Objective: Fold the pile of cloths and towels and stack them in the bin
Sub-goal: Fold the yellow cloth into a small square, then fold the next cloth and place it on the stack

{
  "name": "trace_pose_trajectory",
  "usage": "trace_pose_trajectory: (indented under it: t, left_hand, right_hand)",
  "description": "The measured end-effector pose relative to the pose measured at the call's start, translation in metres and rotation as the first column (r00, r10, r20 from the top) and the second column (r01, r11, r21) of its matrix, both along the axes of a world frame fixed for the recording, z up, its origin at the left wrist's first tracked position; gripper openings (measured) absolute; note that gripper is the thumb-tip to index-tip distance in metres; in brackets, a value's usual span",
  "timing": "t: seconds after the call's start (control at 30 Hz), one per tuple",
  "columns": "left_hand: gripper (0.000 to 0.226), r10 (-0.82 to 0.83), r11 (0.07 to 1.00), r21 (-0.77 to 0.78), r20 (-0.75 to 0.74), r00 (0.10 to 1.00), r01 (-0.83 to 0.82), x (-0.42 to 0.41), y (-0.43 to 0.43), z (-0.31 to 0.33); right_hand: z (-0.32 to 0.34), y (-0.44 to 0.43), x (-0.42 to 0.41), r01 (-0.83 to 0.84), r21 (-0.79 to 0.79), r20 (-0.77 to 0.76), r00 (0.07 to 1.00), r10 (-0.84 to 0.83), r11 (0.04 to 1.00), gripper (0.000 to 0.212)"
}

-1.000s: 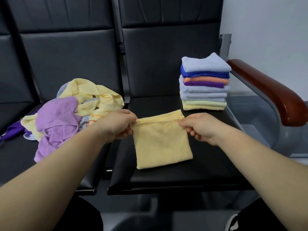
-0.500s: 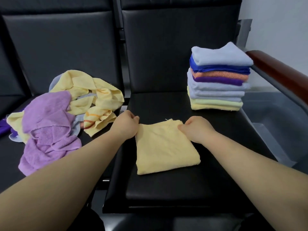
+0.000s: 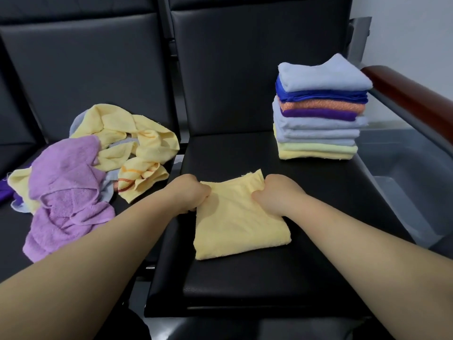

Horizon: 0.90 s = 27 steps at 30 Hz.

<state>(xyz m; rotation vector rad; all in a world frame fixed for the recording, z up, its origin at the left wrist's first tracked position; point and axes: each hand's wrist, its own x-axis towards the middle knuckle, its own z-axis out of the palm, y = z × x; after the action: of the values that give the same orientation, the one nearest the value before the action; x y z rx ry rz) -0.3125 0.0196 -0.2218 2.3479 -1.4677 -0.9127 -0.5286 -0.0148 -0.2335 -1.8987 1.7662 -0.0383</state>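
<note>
A folded yellow cloth lies flat on the black seat in front of me. My left hand grips its far left edge with curled fingers. My right hand grips its far right edge the same way. A stack of several folded towels stands at the back right of the same seat, a pale blue one on top. An unfolded pile of purple, yellow and grey cloths lies on the seat to the left. A grey bin sits on the floor to the right, beyond the seat.
Black seat backs rise behind both seats. A brown wooden armrest runs along the right side above the bin. A gap separates the two seats.
The cloth was held up by its top edge, then came down flat onto the seat. Both hands have closed in on its far edge and now grip it lower.
</note>
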Motion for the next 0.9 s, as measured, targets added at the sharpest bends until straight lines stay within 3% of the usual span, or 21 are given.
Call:
trace_pose_trajectory:
  t: [0.07,0.2,0.4,0.5,0.63,0.77,0.9]
  left_hand:
    - [0.015,-0.012,0.997,-0.076,0.005,1.0,0.012,-0.016,-0.001,-0.002]
    - [0.018,-0.115,0.973,-0.177,0.179,0.977,0.147,-0.07,-0.017,-0.012]
    - [0.012,-0.263,0.939,-0.199,0.115,0.958,0.281,-0.162,-0.065,-0.007]
    - [0.021,-0.336,0.913,-0.211,0.101,0.937,0.35,-0.187,-0.076,-0.002]
    - [0.022,-0.3,0.929,-0.202,0.075,0.951,0.31,-0.184,-0.077,-0.006]
    - [0.027,-0.234,0.962,-0.131,0.06,0.97,0.24,-0.153,-0.065,-0.003]
    - [0.027,-0.222,0.969,-0.091,0.097,0.97,0.231,-0.098,-0.04,0.002]
  right_hand:
    - [0.0,0.001,-0.012,0.043,-0.049,0.038,0.998,-0.042,0.998,0.015]
    - [0.0,-0.008,-0.057,0.148,-0.138,0.018,0.989,-0.147,0.979,0.016]
    - [0.004,-0.034,-0.149,0.323,-0.216,0.006,0.944,-0.33,0.921,0.03]
    - [0.003,-0.04,-0.174,0.413,-0.239,0.02,0.907,-0.421,0.879,0.029]
    - [0.005,-0.033,-0.178,0.451,-0.24,0.081,0.892,-0.445,0.86,0.051]
    - [0.015,-0.017,-0.158,0.327,-0.372,-0.046,0.928,-0.369,0.869,0.065]
    - [0.021,0.008,-0.104,0.062,-0.398,-0.132,0.984,-0.124,0.915,0.057]
